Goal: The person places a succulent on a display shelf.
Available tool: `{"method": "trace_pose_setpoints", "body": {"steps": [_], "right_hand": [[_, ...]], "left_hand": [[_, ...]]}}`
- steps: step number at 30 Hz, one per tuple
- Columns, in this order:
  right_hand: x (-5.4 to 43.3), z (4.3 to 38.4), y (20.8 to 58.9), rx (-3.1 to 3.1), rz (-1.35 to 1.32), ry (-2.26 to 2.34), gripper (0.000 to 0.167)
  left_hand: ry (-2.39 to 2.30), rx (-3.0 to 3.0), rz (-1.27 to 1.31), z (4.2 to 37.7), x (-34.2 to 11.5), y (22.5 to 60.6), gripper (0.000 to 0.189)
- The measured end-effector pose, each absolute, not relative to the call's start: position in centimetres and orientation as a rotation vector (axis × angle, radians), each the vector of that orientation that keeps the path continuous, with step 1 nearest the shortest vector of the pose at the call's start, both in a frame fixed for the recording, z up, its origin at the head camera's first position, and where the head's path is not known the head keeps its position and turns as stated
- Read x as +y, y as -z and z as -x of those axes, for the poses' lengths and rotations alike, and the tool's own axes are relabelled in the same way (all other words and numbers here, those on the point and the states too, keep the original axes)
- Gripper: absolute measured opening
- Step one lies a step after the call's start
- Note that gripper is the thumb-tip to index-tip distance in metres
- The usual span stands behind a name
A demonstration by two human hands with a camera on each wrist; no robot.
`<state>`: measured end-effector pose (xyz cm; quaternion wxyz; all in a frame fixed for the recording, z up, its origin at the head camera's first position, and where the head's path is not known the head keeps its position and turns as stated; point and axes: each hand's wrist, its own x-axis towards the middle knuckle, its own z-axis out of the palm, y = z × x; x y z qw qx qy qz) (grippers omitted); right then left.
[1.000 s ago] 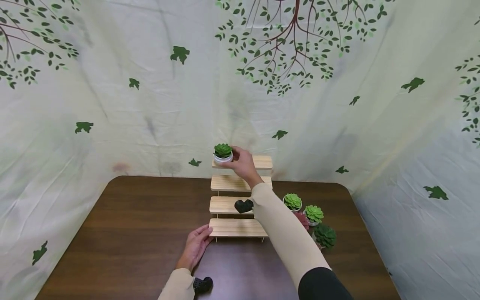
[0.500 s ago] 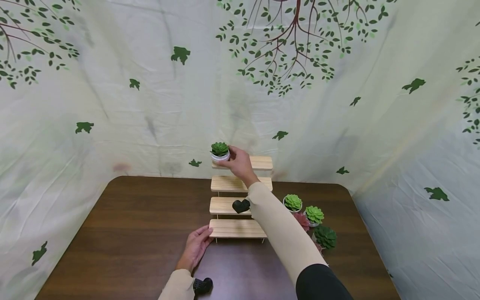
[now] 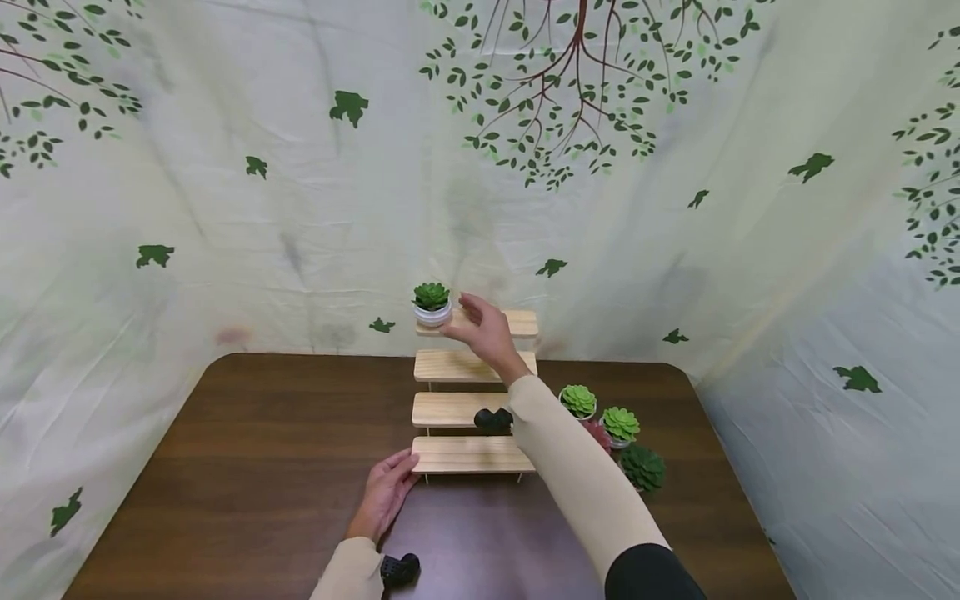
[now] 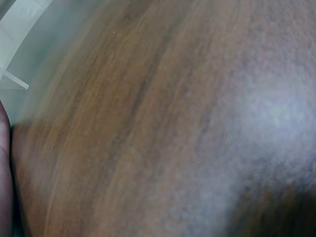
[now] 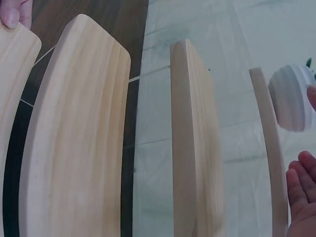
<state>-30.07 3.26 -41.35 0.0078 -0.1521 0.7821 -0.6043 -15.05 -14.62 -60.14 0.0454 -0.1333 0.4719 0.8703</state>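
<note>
A potted succulent (image 3: 431, 304) with green leaves and a white ribbed pot (image 5: 291, 98) stands at the left end of the top tier of a stepped wooden display stand (image 3: 472, 454). Just right of the pot, my right hand (image 3: 486, 335) has its thumb and fingers spread, with a gap between fingers and pot; its thumb is close by the pot's side. My left hand (image 3: 386, 493) holds the left end of the lowest tier, its thumb (image 5: 10, 16) on the board. In the left wrist view only a sliver of that hand shows at the left edge.
Right of the stand, more succulents are grouped on the brown table (image 3: 285, 450): two light green ones (image 3: 577, 401), a reddish one (image 3: 598, 433) partly behind my right sleeve, and a dark green one (image 3: 642, 468). A leaf-printed cloth (image 3: 300, 208) hangs behind the table.
My right hand has shifted the succulent slightly left on the top tier, then let go and drawn back to the right. My left hand has stayed on the lowest tier.
</note>
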Motion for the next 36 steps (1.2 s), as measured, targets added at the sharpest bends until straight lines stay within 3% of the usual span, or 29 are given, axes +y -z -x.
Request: {"method": "trace_pose_setpoints", "body": {"steps": [23,30,36], "right_hand": [[15.3,26.7,42.7,2.486,0.434,1.970,0.068],[18.4,23.5,41.2,2.465,0.397,1.935,0.069],[22.9,23.0,44.0,2.528,0.350,1.897,0.067]], "left_hand": [[-2.681,1.419,0.351,15.4,-14.2,60.1,0.017],[-2.689,1.420,0.369,15.3,-14.4,60.2,0.017],[-2.683,1.413,0.379,15.3,-14.4,60.1,0.017]]}}
